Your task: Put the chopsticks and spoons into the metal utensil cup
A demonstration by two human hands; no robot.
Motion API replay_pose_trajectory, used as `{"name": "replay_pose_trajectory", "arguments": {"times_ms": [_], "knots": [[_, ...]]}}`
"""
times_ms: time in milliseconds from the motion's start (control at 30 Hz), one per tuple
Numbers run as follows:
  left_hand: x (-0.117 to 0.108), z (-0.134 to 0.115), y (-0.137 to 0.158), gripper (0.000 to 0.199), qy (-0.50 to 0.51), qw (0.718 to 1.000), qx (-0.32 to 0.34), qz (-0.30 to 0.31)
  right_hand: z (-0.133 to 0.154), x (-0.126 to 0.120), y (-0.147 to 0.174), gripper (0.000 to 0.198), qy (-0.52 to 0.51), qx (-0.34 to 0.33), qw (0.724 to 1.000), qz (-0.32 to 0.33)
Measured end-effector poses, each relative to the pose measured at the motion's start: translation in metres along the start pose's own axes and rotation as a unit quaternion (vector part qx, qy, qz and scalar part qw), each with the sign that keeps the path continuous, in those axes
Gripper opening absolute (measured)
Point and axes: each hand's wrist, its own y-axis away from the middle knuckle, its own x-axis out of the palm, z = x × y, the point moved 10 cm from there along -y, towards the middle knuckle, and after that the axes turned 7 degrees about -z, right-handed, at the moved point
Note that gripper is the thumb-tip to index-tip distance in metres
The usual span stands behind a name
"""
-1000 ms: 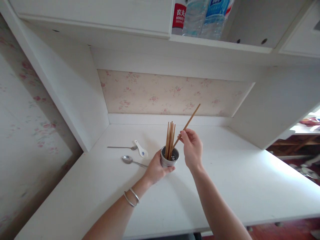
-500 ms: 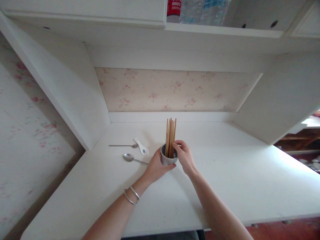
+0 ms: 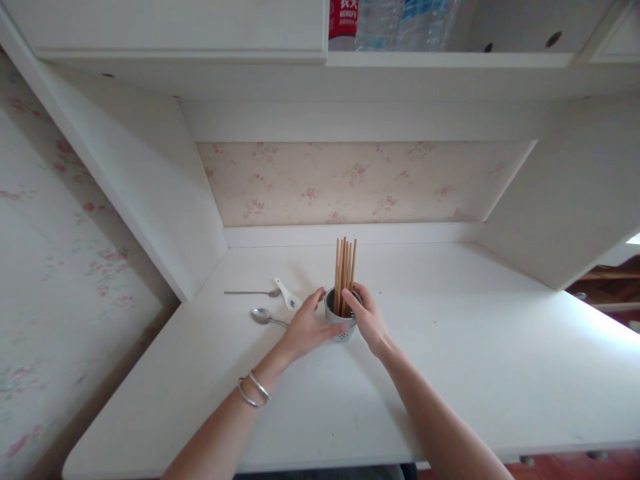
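A grey perforated utensil holder (image 3: 330,308) stands on the white desk with several wooden chopsticks (image 3: 343,267) upright in it. My left hand (image 3: 306,331) is at the holder's left side, thumb and fingers spread apart, the thumb tip near its front wall. On the other side, my right hand (image 3: 370,323) closes over the holder's right rim, with its thumb across the rim by the chopsticks and its fingers partly hidden outside. Left of the hands lie a white ceramic spoon (image 3: 287,295), a metal spoon (image 3: 261,316) and a thin long-handled metal utensil (image 3: 247,293).
The white desk (image 3: 480,360) has side panels and a low back ledge. Overhead, an open shelf (image 3: 445,60) holds a red-labelled package (image 3: 343,20) and wrapped plastic bottles (image 3: 400,27). A floral wall (image 3: 357,183) shows behind.
My left hand has loosened from the holder, its fingers spreading leftward. The right hand has shifted from a chopstick down onto the holder's rim. The holder sits slightly lower in the view.
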Motion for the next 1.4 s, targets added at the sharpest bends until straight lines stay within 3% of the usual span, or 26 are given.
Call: {"name": "replay_pose_trajectory", "arguments": {"times_ms": [100, 233, 333, 467, 567, 633, 700, 833, 1033, 1267, 1400], "knots": [[-0.033, -0.009, -0.007, 0.063, -0.065, 0.998, -0.006, -0.014, -0.002, -0.002, -0.001, 0.039, 0.01, 0.007, 1.0, -0.005], [-0.076, -0.034, -0.03, 0.039, -0.212, 0.976, 0.051, -0.018, -0.004, -0.004, -0.001, 0.039, 0.014, 0.019, 1.0, 0.0], [-0.092, -0.039, -0.05, 0.032, -0.371, 0.923, 0.097, 0.025, -0.005, -0.005, -0.001, 0.042, 0.016, 0.021, 1.0, -0.001], [-0.095, -0.019, -0.064, 0.03, -0.518, 0.838, 0.119, 0.125, -0.003, -0.005, -0.001, 0.042, 0.03, 0.009, 1.0, 0.001], [-0.097, 0.003, -0.064, 0.029, -0.585, 0.784, 0.096, 0.187, -0.003, -0.004, -0.001, 0.042, 0.032, 0.012, 0.999, 0.007], [-0.101, 0.016, -0.063, 0.028, -0.607, 0.762, 0.057, 0.217, -0.003, -0.004, -0.001, 0.042, 0.032, 0.015, 0.999, 0.01], [-0.103, 0.02, -0.061, 0.027, -0.596, 0.766, 0.028, 0.238, -0.001, -0.004, -0.001, 0.042, 0.036, 0.013, 0.999, 0.013], [-0.102, 0.012, -0.053, 0.032, -0.544, 0.807, -0.01, 0.227, -0.002, -0.006, 0.0, 0.043, 0.053, 0.014, 0.998, 0.012], [-0.085, 0.024, -0.008, 0.031, -0.508, 0.826, -0.065, 0.235, -0.004, -0.006, -0.001, 0.044, 0.054, 0.009, 0.998, 0.009], [-0.086, 0.043, 0.012, 0.028, -0.531, 0.828, -0.052, 0.171, -0.004, -0.007, -0.001, 0.046, 0.05, 0.0, 0.999, 0.008], [-0.093, 0.042, 0.018, 0.03, -0.477, 0.866, -0.081, 0.128, -0.005, -0.006, -0.002, 0.045, 0.046, -0.001, 0.999, 0.008]]}}
